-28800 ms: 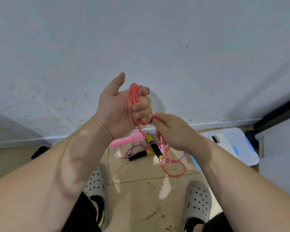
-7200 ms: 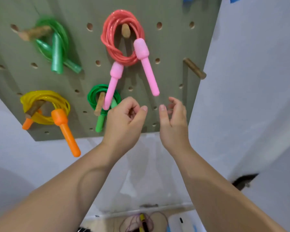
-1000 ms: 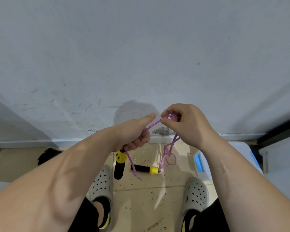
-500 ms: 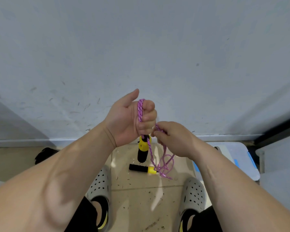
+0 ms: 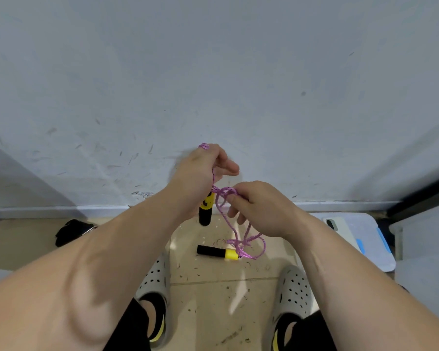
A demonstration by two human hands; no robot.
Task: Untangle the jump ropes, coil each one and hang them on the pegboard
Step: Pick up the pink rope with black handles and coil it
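Left hand (image 5: pixel 197 173) raised, curled around purple rope (image 5: pixel 226 191); right hand (image 5: pixel 261 209) just below, pinching its loop.

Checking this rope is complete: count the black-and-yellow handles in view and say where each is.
2. One handle hangs just below the left hand, partly behind it; the other handle lies flat on the floor, ahead of the shoes.

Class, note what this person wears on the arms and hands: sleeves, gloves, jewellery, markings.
The left forearm and right forearm are bare to the frame edge, with no sleeve in view. The left hand and right hand wear no gloves; no ring, watch or wristband shows.
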